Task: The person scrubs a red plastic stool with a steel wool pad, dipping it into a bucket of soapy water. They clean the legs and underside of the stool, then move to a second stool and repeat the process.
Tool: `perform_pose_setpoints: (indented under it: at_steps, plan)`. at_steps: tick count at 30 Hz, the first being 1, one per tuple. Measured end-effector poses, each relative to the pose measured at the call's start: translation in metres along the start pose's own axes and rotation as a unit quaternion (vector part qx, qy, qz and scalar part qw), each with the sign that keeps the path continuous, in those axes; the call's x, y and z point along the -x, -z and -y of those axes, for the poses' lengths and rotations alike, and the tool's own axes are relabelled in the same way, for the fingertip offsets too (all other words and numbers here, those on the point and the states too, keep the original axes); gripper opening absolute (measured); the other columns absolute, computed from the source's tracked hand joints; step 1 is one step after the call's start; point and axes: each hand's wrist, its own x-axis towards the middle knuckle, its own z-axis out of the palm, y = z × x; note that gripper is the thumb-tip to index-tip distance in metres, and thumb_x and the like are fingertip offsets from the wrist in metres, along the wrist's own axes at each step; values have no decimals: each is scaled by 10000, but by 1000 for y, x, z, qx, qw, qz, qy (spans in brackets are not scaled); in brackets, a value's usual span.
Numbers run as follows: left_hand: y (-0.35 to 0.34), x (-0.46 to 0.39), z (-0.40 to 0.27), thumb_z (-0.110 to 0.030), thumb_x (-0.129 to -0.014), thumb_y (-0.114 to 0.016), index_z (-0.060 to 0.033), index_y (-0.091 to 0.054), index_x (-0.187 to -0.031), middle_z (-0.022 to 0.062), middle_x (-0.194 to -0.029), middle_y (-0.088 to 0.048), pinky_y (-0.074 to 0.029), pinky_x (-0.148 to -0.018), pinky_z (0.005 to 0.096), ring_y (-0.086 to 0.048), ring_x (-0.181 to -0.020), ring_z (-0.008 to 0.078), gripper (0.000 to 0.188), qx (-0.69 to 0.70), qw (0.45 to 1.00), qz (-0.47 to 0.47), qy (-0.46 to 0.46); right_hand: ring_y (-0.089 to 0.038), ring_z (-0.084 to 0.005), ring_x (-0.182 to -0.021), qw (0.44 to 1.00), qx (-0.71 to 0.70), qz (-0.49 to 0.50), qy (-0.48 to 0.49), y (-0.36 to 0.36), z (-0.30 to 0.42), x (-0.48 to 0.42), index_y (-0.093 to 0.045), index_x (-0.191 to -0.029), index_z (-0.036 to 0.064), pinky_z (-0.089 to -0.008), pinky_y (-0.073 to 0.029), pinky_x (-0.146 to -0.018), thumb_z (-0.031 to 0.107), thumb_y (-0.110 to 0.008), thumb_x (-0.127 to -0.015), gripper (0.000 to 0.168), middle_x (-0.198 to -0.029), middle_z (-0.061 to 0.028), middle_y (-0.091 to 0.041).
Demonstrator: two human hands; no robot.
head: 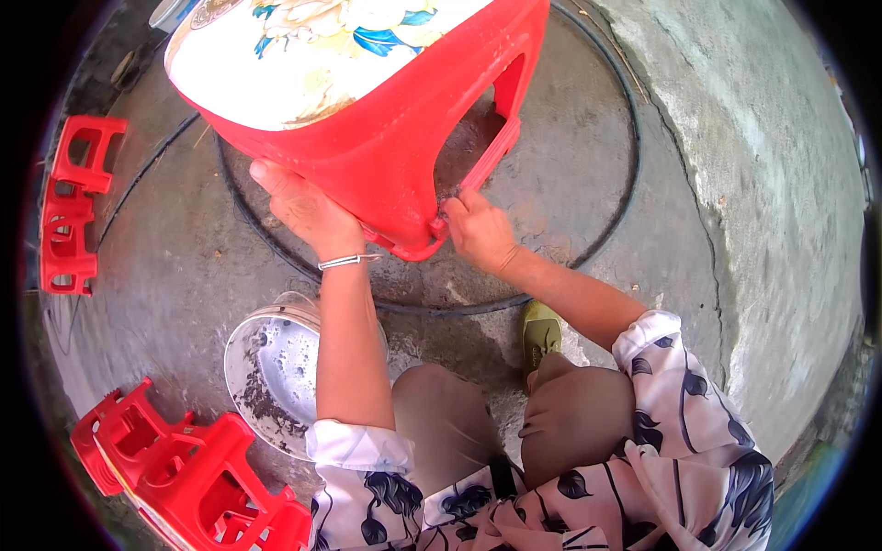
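A red plastic stool (396,162) with a white floral-printed seat (310,76) is tilted in front of me. My left hand (306,210) holds its left lower side, thumb up against the red skirt; the fingers are hidden under it. Pressed to the leg's end beside the crossbar (493,155) is my right hand (479,231). Its curled fingers pinch a small dark grey wad, mostly covered, whose material I cannot make out. Left of my knees stands a whitish bucket (275,372) holding foamy water and dark dirt marks, partly behind my left forearm.
Several red stools (200,475) lie on their sides at the lower left, and more red stools (72,206) stand at the far left. A black hose (630,165) loops over the concrete floor (586,138). Rough, cracked concrete (772,206) rises at the right.
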Motion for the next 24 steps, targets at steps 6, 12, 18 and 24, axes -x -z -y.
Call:
perform_pose_setpoints:
  at_steps: [6, 12, 18, 24]
  plan:
    - [-11, 7, -2, -594, -992, -265, 64, -553, -1136, 131, -1109, -621, -453, -897, 330, -574, -993, 193, 733, 27, 1000, -5, -5, -607, -365, -722, 995, 88, -41, 2, 17, -60, -31, -560, -891, 44, -477, -516, -579, 109, -609, -811, 115, -823, -157, -530]
    - [-2, 4, 1, -585, -998, -257, 71, -562, -1095, 121, -1054, -632, -456, -864, 322, -570, -938, 180, 730, -22, 999, -4, -26, -622, -361, -747, 998, 23, 37, 49, 3, 1, 9, -536, -860, 47, -478, -520, -584, 122, -596, -816, 105, -851, -157, -560]
    - [-6, 6, -1, -580, -1001, -255, 72, -570, -1069, 109, -1030, -634, -455, -863, 320, -567, -932, 168, 726, -9, 1000, 4, -12, -610, -370, -698, 991, 122, -58, -17, 25, -83, -42, -531, -849, 43, -471, -509, -563, 118, -579, -816, 96, -830, -163, -559]
    - [-10, 6, -4, -603, -989, -267, 70, -560, -1101, 116, -1065, -627, -466, -864, 322, -574, -951, 174, 742, 9, 1000, -10, -17, -598, -323, -735, 966, -74, 183, 170, -4, 7, 71, -534, -844, 59, -435, -507, -575, 82, -588, -781, 87, -775, -120, -498]
